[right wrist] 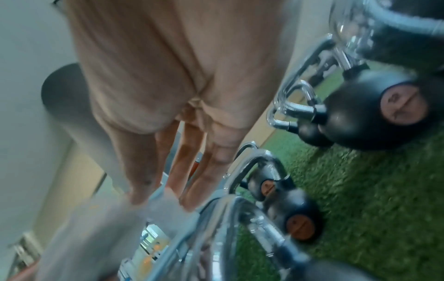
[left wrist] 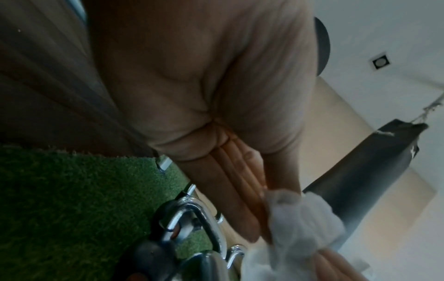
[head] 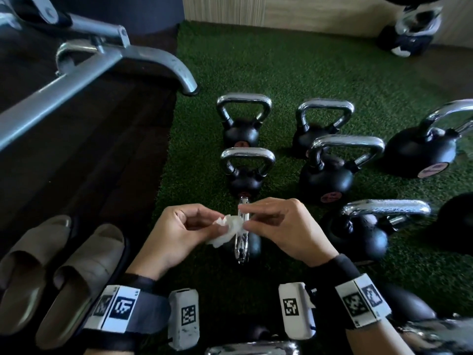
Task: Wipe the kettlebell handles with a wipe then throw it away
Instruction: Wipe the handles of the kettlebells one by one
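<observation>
Both hands meet at the frame's six o'clock over the green turf (head: 294, 73); the left hand (head: 176, 226) pinches a crumpled white wipe (head: 227, 230) in a curled grip; the right hand (head: 279, 226) pinches its other edge; the wipe sits just above the nearest kettlebell's chrome handle (head: 242, 248); more kettlebells stand at twelve to three o'clock; beige slippers (head: 58, 272) lie at eight o'clock.

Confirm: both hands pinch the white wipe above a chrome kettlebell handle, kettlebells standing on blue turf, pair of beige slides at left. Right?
One error: the turf is green, not blue, as the head view shows. The rest holds: left hand and right hand both pinch the white wipe above the chrome kettlebell handle, and the beige slides lie at left.
</observation>
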{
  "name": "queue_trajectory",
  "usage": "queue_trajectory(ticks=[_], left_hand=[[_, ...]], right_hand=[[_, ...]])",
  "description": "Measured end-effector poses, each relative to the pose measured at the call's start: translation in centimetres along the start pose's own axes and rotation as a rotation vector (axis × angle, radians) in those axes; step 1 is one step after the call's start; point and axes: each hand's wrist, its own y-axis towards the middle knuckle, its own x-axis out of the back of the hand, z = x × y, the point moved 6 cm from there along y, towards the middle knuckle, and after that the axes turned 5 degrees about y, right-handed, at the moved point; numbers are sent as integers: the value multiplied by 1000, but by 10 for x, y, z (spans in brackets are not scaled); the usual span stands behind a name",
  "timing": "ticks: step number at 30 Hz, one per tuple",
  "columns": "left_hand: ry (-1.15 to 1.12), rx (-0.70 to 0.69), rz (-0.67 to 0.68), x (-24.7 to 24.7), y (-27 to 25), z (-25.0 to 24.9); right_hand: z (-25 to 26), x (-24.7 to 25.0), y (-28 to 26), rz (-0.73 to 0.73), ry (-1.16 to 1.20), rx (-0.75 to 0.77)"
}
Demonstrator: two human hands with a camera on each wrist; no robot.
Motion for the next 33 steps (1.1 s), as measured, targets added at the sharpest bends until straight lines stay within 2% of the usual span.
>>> queue_trajectory(ticks=[4,7,13,15,16,19,21,22,23,26,33], left_hand=[[-197,73,-158,2,8,-2],[-238,112,-212,-4,13,0],[-271,161,-92,-16,21,-2],[-155,182,-40,-9,27,16],[-26,187,-3,-5,31,34],[494,152,256,-16,35,85],[682,-2,431,-47,33,105],[723,-96,460,-63,32,111],[740,-149,429,-75,32,115],[653,-165,198,-80,33,116],[656,-233,127,-81,28,105]], right_hand=[[4,-8,-2,-4,144,-44],[11,-17,-5,-36,230,-34],[0,-6,6,-205,206,-44],[-20,8,9,-295,143,-82],[-34,17,10,-351,127,-122],[-87,32,11,-445,126,-316],[-113,24,12,-413,89,-424],[-120,17,14,-386,58,-452],[-122,9,16,-350,15,-465],[-123,-5,19,-312,-56,-497],[-111,-7,28,-384,46,-378]])
